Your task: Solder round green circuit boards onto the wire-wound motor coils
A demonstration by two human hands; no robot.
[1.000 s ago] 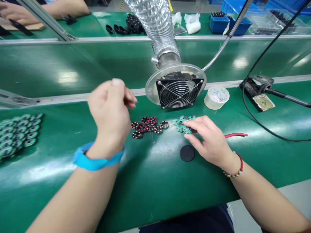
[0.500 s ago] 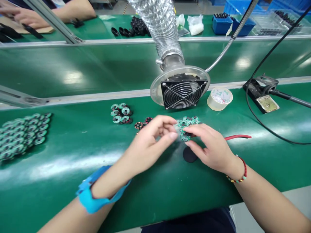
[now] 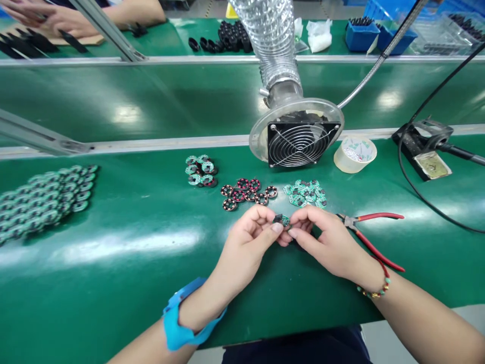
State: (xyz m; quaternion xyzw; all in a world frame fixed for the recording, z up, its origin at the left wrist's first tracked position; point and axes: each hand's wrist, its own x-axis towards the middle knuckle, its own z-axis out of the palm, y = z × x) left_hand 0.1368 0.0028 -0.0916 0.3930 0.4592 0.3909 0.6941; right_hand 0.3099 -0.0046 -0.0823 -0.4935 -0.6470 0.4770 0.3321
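A small green circuit board (image 3: 285, 221) with a black part on it is pinched between my two hands, above the green bench. My left hand (image 3: 254, 235) grips its left side with thumb and fingers, and my right hand (image 3: 322, 235) has hold of the right side. Fingers cover much of the board. Just beyond lies a pile of similar ring-shaped green circuit boards (image 3: 306, 193). Several copper-and-black rings (image 3: 250, 195), some with red, sit left of that pile. Red-handled pliers (image 3: 375, 216) rest open beside my right hand.
A fan on a foil duct (image 3: 299, 144) hangs over the bench. Behind the pliers stand a tape roll with small bits inside (image 3: 355, 154) and a soldering iron stand (image 3: 426, 146). Board-and-ring stacks (image 3: 200, 170) and a large array (image 3: 49, 199) occupy the left. Another person's hands (image 3: 64, 20) are across the divider.
My hands have drawn back from the green pile and come together with one board between them. The view has shifted left, and the rings and pliers show more fully.
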